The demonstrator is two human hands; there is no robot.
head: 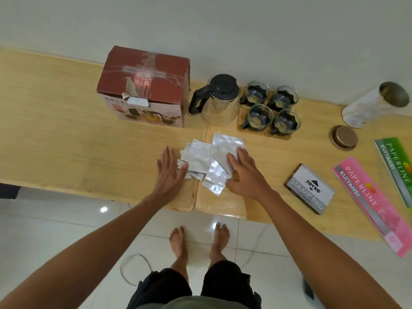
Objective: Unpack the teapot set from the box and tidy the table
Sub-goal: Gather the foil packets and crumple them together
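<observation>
Both hands, left hand [170, 172] and right hand [245, 175], lie with straight fingers on the crumpled silver foil packets [204, 160]; the glass teapot with a black lid [219, 101] stands at 12 o'clock.

Your red-brown cardboard box [142, 85] stands closed on the wooden table, tape across its top and a torn flap at the front edge, a picture of the set on its near side. Just to its right stands the glass teapot [219, 101], upright, black lid on, black handle pointing toward the box. Beside that, four glass cups [270, 107] with black holders sit upright in a two-by-two block on wooden coasters [263, 130]. Nearer you, clear plastic bags [208, 159] lie flat, overlapping.
</observation>
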